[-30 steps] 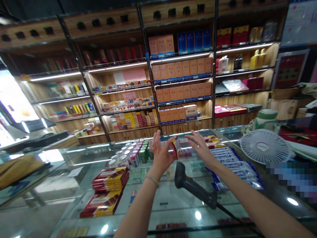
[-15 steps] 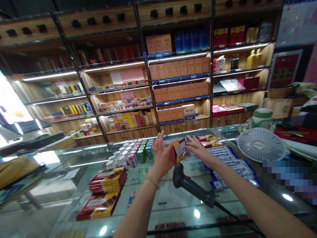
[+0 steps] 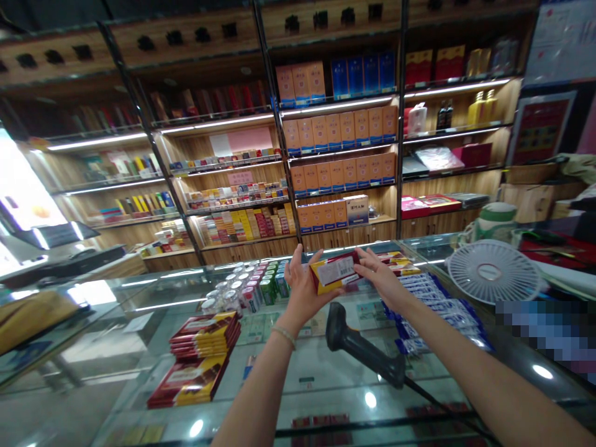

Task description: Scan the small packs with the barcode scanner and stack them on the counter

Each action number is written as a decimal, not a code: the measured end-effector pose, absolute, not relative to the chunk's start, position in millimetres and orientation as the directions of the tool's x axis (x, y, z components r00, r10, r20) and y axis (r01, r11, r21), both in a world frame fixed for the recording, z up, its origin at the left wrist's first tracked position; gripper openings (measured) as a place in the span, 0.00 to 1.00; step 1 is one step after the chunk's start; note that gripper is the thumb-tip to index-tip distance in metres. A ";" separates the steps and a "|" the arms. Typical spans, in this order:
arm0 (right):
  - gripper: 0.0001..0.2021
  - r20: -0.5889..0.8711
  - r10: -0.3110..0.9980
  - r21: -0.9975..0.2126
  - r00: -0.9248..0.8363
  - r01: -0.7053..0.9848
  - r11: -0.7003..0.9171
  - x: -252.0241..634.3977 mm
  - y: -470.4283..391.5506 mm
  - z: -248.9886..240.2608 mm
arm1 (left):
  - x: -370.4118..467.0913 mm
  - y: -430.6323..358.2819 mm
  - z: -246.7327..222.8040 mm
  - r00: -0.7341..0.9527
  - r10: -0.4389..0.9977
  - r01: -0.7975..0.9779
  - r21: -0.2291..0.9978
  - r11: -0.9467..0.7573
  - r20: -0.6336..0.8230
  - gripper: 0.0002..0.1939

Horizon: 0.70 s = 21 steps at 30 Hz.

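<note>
A red and yellow packet (image 3: 336, 273) is held up above the glass counter (image 3: 298, 366), its barcode side facing me. My left hand (image 3: 305, 282) grips its left end, with the thumb below and some fingers raised. At the right end, my right hand (image 3: 379, 279) pinches the packet with its fingertips. A dark handheld scanner (image 3: 363, 351) lies on the glass just below the packet. Stacks of similar packets (image 3: 200, 366) sit to the left, and a few more (image 3: 400, 261) lie behind my right hand.
Blue-and-white wrapped packs (image 3: 437, 310) lie under my right forearm. Small round containers (image 3: 246, 288) stand in rows behind my left hand. A white fan (image 3: 493, 271) and a green-and-white jug (image 3: 496, 220) are at the right. Stocked shelves (image 3: 344, 149) line the wall.
The packet has turned from a tilted, edge-on pose to lie wider across, with its barcode side showing. My right hand has closed on its right end.
</note>
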State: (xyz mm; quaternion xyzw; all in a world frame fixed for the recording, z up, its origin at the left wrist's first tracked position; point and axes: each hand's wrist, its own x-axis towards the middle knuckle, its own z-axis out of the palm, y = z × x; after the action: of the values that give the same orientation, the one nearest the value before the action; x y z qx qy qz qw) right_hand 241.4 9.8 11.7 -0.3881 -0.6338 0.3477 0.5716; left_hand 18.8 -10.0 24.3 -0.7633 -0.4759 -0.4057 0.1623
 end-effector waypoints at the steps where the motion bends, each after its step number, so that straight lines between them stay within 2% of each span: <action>1: 0.23 0.449 0.893 -0.889 -0.021 0.095 0.449 242.2 11.5 11.2 | 16.5 -6.6 23.3 0.188 0.608 0.863 0.166 -0.477 0.771 0.56; 4: 0.23 0.446 0.893 -0.891 0.067 0.133 0.435 244.6 16.9 9.0 | 9.9 0.0 23.7 0.122 0.597 0.878 0.194 -0.437 0.793 0.63; 6: 0.23 0.461 0.881 -0.880 0.110 0.187 0.437 245.4 19.7 7.1 | 8.1 -1.0 26.8 0.120 0.565 0.900 0.151 -0.409 0.816 0.63; 11: 0.22 0.493 0.860 -0.846 0.134 0.305 0.437 242.1 22.2 1.3 | 14.3 -13.5 35.4 0.253 0.517 0.937 -0.074 -0.342 0.817 0.51; 13: 0.21 0.493 0.861 -0.841 0.122 0.321 0.436 239.6 22.2 -0.8 | 17.0 -16.2 35.6 0.298 0.513 0.933 -0.132 -0.336 0.805 0.49; 21: 0.21 0.496 0.865 -0.820 0.078 0.370 0.437 236.5 22.5 -5.0 | 14.8 -13.9 31.9 0.346 0.499 0.921 -0.185 -0.343 0.795 0.40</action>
State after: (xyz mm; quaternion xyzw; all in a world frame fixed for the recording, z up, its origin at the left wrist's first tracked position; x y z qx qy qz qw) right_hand 236.5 22.5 -5.0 -0.4814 -0.6412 0.2230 0.5544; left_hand 14.8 -13.9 31.9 -0.7528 -0.4714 -0.3240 0.3256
